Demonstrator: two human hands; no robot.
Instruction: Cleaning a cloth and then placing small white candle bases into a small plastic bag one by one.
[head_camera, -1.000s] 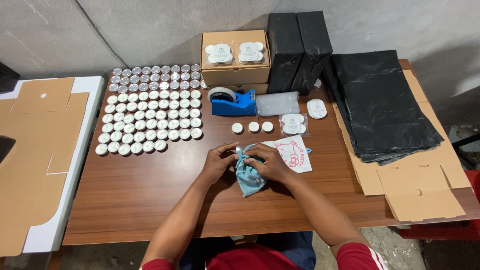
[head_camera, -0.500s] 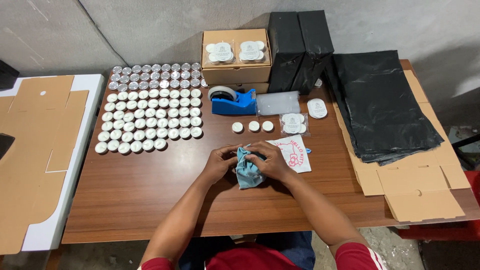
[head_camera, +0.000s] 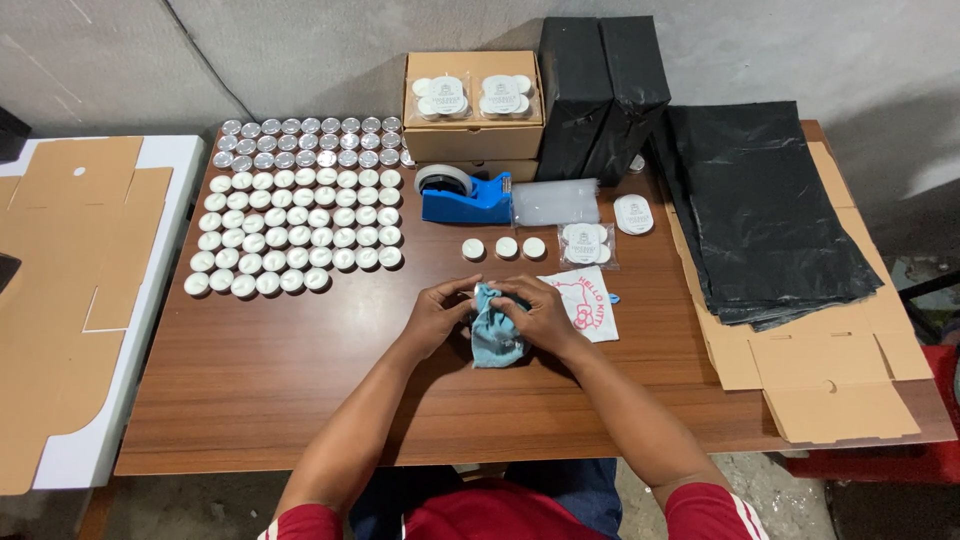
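Observation:
Both my hands hold a small light blue cloth pouch (head_camera: 494, 338) at the middle of the wooden table (head_camera: 300, 390). My left hand (head_camera: 438, 315) grips its left side near the top. My right hand (head_camera: 541, 312) covers its right side and top. The pouch's lower part rests on the table. What lies inside the pouch is hidden. A white printed pouch (head_camera: 588, 300) lies flat just right of my right hand. Three loose white tealight candles (head_camera: 504, 248) sit in a row just beyond my hands.
Several rows of tealight candles (head_camera: 295, 215) fill the table's far left. A blue tape dispenser (head_camera: 460, 195), an open cardboard box (head_camera: 474, 105), clear packets (head_camera: 556, 202), black bags (head_camera: 760, 210) and flat cardboard (head_camera: 830, 385) lie behind and right. Flat cardboard (head_camera: 70, 280) covers a side table at left.
My hands have pressed the blue pouch lower and closer together; its raised top corner is now folded under my fingers.

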